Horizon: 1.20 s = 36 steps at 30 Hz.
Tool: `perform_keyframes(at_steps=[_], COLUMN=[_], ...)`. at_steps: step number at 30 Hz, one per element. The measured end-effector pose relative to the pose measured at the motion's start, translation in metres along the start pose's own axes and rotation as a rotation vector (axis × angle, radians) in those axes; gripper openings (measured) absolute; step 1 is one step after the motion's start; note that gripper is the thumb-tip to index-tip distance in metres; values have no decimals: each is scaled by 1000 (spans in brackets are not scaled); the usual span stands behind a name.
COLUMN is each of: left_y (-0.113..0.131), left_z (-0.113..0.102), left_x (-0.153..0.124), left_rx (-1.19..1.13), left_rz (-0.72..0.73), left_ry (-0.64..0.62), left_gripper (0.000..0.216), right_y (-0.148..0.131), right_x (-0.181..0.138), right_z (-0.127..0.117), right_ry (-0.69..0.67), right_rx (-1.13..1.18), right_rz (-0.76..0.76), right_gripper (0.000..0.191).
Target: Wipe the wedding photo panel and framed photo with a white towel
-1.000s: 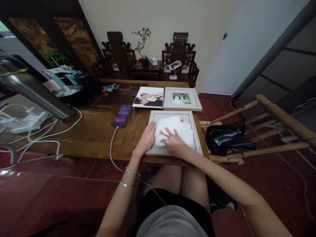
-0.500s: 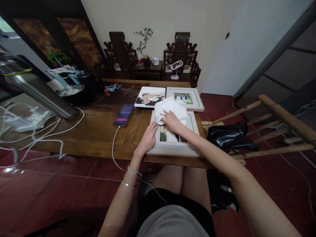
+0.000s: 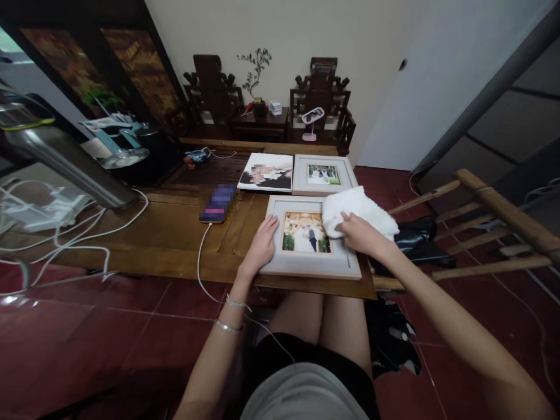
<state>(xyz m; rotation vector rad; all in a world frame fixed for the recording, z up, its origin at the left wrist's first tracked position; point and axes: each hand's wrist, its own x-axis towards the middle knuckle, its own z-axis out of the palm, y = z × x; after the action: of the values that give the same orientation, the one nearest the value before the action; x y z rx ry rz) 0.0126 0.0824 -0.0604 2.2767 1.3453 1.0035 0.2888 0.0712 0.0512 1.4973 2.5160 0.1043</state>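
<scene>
A light wooden picture frame (image 3: 273, 265) lies flat on the table before me, with a photo (image 3: 306, 233) of a couple in its middle. My left hand (image 3: 261, 242) rests along the frame's left edge, fingers stretched out. My right hand (image 3: 359, 233) presses a bunched white cloth (image 3: 363, 207) on the frame's right side, part of it hanging past the edge. Behind lie a second picture frame (image 3: 345, 175) with a smaller photo and, beside it, a white photo panel (image 3: 280, 166).
A phone (image 3: 216, 204) on a white cable lies left of the frames. Farther left are a steel flask (image 3: 74, 163) and a tangle of white cables (image 3: 56, 251). On the right stands a bamboo chair (image 3: 494, 198) with a black bag (image 3: 420, 239) on it.
My right hand has moved right with the cloth, from the frame's upper left to its right side, uncovering the photo. My left hand has stayed on the left edge.
</scene>
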Motion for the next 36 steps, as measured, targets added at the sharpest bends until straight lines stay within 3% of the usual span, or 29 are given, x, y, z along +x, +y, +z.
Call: perform_keyframes(at_steps=[5, 9, 12, 17, 20, 22, 25, 28, 31, 34, 36], left_y=[1, 0, -1, -2, -1, -1, 0, 0, 1, 2, 4], left_z=[0, 1, 0, -1, -1, -1, -1, -1, -1, -2, -3], left_x=[0, 0, 0, 0, 0, 0, 0, 0, -1, -1, -1], left_rx=[0, 30, 33, 25, 27, 19, 3, 7, 17, 37, 47], left_rz=[9, 28, 40, 39, 27, 17, 11, 14, 17, 23, 22], left_ry=[18, 15, 9, -6, -14, -11, -3, 3, 7, -3, -13], left_gripper=[55, 56, 57, 56, 53, 53, 54, 55, 55, 53, 52], right_y=[-43, -55, -50, -29, -20, -22, -36, -60, -81, -94, -97], right_x=[-61, -78, -56, 20, 56, 64, 49, 16, -21, -46, -51], right_z=[-8, -10, -3, 15, 24, 27, 22, 8, -7, -13, -10], right_ry=[-95, -131, -79, 218, 236, 195, 128, -23, -137, -101, -48], right_rx=[103, 184, 216, 56, -1, -10, -22, 3, 75, 162, 190], right_rz=[-71, -83, -64, 14, 49, 55, 41, 27, -91, -275, -318], right_gripper=[36, 34, 40, 45, 40, 38, 38, 37, 34, 32, 31])
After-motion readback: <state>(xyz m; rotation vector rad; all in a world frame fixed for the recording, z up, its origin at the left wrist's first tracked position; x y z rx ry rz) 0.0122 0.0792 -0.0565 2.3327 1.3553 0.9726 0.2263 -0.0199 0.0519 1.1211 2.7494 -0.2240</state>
